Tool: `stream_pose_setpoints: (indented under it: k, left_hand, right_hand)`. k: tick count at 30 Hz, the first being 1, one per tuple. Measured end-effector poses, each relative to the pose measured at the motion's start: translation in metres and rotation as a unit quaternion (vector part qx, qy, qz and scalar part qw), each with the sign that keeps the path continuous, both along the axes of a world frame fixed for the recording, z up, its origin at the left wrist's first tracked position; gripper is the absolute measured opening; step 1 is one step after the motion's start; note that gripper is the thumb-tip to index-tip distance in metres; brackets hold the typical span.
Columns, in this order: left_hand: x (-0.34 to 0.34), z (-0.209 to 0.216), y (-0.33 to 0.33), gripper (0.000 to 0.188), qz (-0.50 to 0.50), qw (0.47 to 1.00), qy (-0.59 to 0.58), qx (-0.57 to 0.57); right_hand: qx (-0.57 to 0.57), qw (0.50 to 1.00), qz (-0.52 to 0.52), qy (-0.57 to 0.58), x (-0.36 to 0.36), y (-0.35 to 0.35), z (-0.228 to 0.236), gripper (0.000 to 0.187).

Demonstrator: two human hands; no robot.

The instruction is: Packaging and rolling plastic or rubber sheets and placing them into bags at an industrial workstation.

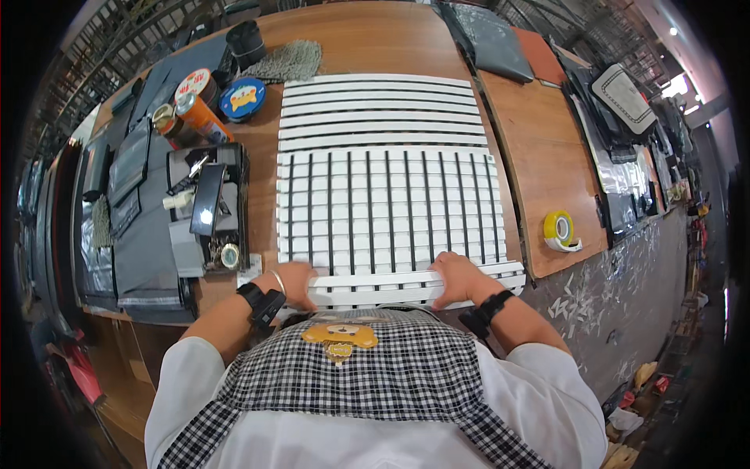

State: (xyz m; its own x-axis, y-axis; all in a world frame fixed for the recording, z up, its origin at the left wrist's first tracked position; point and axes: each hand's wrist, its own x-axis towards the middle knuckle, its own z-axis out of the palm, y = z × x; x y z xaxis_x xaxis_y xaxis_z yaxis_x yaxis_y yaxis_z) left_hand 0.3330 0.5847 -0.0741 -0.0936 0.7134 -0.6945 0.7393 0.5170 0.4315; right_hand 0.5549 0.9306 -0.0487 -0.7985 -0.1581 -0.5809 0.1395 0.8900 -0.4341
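Note:
A white slatted panel [398, 205] crossed by dark lengthwise lines lies flat on the wooden table in front of me. At its near edge a long white strip [373, 280] runs from side to side. My left hand [297, 283] grips this strip near its left end, fingers on the far side and thumb nearer me. Toward the right end, my right hand [459, 280] holds the same strip in a like grip. The strip's right end sticks out past that hand. Beyond the panel, several loose white slats [383, 117] lie in parallel rows.
On the left stand an orange can [205, 121], a round blue tin [242, 98] and a black box [239, 187] of small items with a phone [207, 199] on top. A yellow tape roll [558, 228] sits on the right tabletop [539, 172], across a dark gap.

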Motion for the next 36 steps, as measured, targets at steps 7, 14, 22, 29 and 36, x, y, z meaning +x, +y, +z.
stream_pose_setpoints:
  k: [7, 14, 22, 29, 36]
  left_hand:
    - [-0.017, 0.005, 0.008, 0.075, 0.108, 0.985, -0.131, 0.012]
    - [-0.007, 0.02, -0.016, 0.084, 0.201, 0.917, 0.213, 0.271]
    - [-0.079, 0.019, 0.022, 0.098, 0.077, 0.953, 0.197, 0.218]
    - [-0.142, -0.026, 0.006, 0.097, 0.452, 0.861, -0.09, 0.217]
    - [-0.103, -0.062, 0.008, 0.06, 0.632, 0.63, -0.292, 0.344]
  right_hand:
    - [0.147, 0.94, -0.055, 0.304, 0.06, -0.037, -0.007, 0.092]
    - [0.018, 0.983, -0.07, 0.167, -0.036, 0.031, -0.003, 0.083]
    - [0.243, 0.925, 0.006, 0.292, -0.055, -0.015, 0.026, 0.097]
    - [0.114, 0.985, -0.001, 0.126, -0.135, 0.054, 0.011, 0.102]
    - [0.075, 0.991, -0.035, 0.108, -0.138, 0.048, 0.018, 0.104]
